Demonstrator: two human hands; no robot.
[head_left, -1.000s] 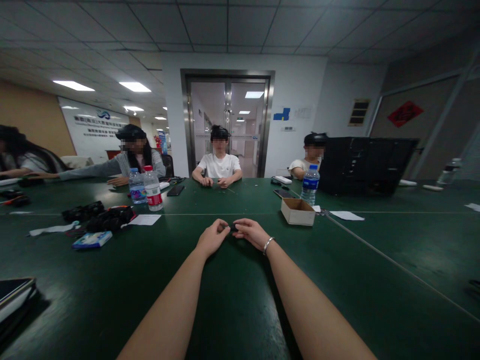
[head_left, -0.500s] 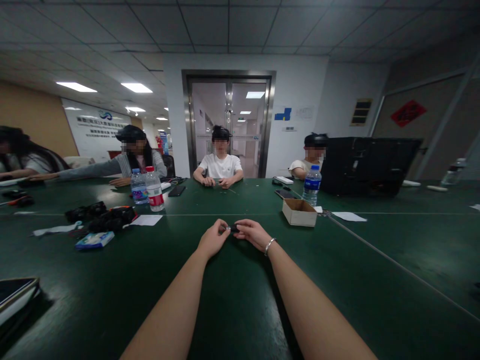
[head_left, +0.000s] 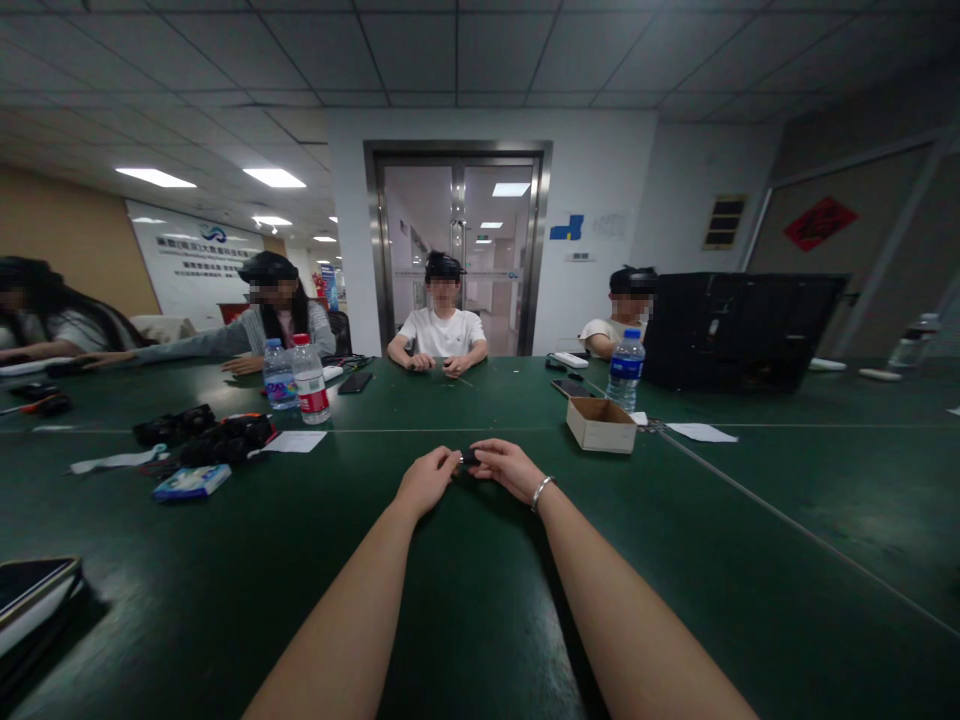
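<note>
Above the green table, both hands meet at a small black object (head_left: pixel 469 457) with a silvery end; its exact kind is too small to make out. My right hand (head_left: pixel 511 470), with a silver bangle at the wrist, pinches the black part between thumb and fingers. From the other side, my left hand (head_left: pixel 427 480) has its thumb and fingertips closed at the silvery end. Part of the object is hidden behind the fingertips.
A small open cardboard box (head_left: pixel 600 428) stands ahead on the right, before a blue-capped bottle (head_left: pixel 626 368). To the left are two bottles, black straps (head_left: pixel 225 438) and a blue-white packet (head_left: pixel 192 482). A black case (head_left: pixel 742 330) stands farther right. Several people sit around the table (head_left: pixel 480 600).
My left hand's fingers have shifted slightly around the silvery end. The right hand keeps its pinch, and the view has moved a very little.
</note>
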